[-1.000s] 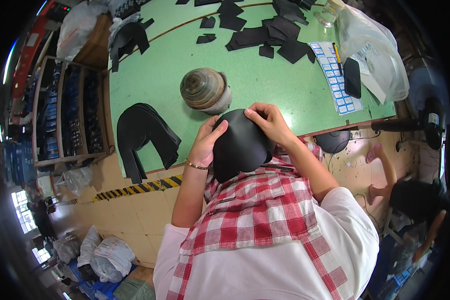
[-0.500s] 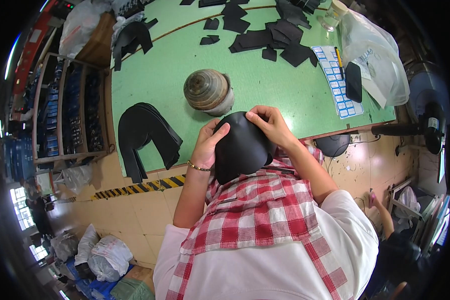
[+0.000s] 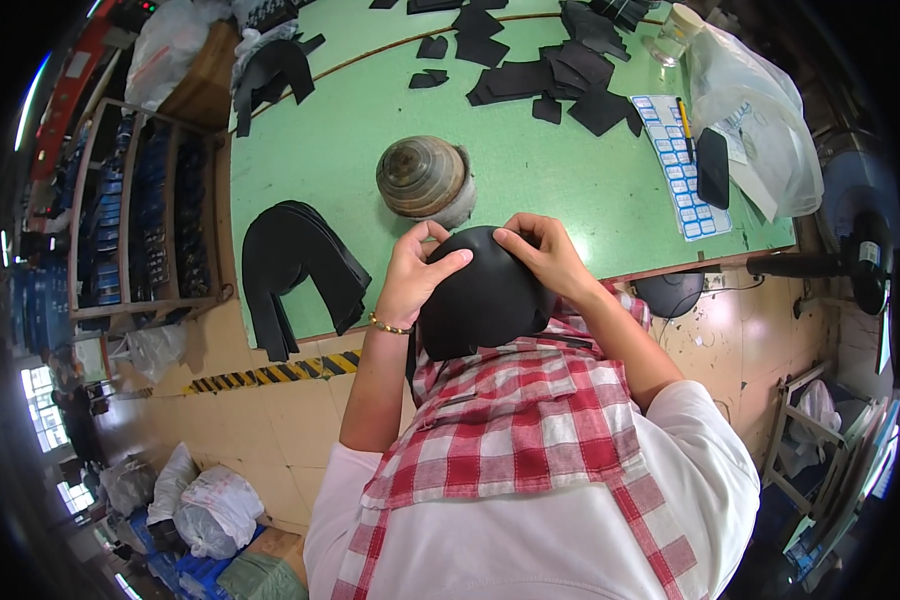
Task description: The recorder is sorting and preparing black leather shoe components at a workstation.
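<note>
At the green table's [image 3: 320,150] near edge, over the checked apron [image 3: 515,430]: one black curved piece [image 3: 485,305]. Left hand [image 3: 410,275] and right hand [image 3: 550,255], slightly apart, each pinching its upper rim, thumbs on top, forearms converging. Beyond: domed, ringed block [image 3: 420,178]. Leftward: black stacked cutouts [image 3: 288,240]. Far right: blue-framed label sheet [image 3: 684,195], print too small to read; dark phone [image 3: 712,170].

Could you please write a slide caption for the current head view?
A left hand and a right hand grip a curved black piece at a green table.
</note>
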The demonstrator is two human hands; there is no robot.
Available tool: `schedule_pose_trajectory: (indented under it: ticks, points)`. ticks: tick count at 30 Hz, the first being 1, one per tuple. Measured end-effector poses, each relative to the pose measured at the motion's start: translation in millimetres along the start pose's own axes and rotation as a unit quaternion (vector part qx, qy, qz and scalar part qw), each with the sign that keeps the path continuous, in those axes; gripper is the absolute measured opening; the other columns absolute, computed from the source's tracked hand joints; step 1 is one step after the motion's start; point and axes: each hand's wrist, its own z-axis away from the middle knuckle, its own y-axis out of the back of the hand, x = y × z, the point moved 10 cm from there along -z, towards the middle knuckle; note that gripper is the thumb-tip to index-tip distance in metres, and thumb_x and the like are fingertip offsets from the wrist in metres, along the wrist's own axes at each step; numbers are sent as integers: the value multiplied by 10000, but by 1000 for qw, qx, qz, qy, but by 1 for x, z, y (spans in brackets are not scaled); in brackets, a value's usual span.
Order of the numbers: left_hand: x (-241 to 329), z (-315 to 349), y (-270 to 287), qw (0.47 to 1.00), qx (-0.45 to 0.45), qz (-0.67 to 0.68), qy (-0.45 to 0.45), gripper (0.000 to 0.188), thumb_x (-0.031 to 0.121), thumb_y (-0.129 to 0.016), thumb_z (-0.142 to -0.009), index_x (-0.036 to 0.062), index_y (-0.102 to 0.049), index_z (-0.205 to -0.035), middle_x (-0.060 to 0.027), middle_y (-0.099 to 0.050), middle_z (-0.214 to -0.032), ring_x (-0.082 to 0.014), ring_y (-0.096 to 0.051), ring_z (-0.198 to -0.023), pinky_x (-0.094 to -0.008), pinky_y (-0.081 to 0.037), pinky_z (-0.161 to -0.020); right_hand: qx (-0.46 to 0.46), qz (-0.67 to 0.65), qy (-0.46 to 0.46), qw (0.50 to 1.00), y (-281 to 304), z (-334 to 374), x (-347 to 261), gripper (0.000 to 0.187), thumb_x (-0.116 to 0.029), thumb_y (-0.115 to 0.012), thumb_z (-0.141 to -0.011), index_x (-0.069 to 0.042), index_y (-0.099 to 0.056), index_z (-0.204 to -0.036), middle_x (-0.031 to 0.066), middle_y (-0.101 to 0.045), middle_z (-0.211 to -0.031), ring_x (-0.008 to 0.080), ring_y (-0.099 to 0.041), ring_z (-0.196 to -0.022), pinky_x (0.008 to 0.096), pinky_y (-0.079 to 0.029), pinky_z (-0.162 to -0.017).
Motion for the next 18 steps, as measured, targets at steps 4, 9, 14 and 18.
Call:
schedule_pose_trajectory:
  ticks: [4, 9, 14, 18]
  points:
    - [0, 0, 0, 999, 30, -14, 2, 254, 7, -664, -734, 23, -483, -912, -90, -641, -780, -101, -606, -673, -219, -501, -586, 2, 19, -7, 1000, -1, 1, -1, 276, -239, -591, -833, 30, -592, -774, 35, -564, -639, 62, -485, -604, 243, -407, -546]
    - [1, -1, -3, 999, 27, -32, -9, 298, -6, -653, -744, 12, -482, -987, -84, -635, -845, -110, -604, -728, -225, -504, -638, 7, 12, 1, 1000, -1, 2, -2, 274, -241, -591, -832, 26, -590, -770, 33, -555, -632, 65, -488, -592, 243, -406, -534]
    - [7, 0, -3, 998, 36, -41, -30, 283, -15, -652, -737, 11, -496, -971, -88, -629, -874, -106, -598, -743, -221, -504, -645, 5, 13, 0, 1000, -1, 2, -5, 275, -241, -590, -832, 27, -588, -769, 32, -553, -630, 64, -488, -592, 242, -406, -534]
    - [7, -1, -2, 997, 41, -55, -31, 269, -18, -651, -734, 13, -500, -955, -88, -629, -870, -104, -598, -735, -218, -503, -639, 1, 18, 9, 1000, -2, 3, -6, 267, -233, -592, -832, 27, -588, -772, 34, -558, -628, 64, -493, -590, 242, -410, -531]
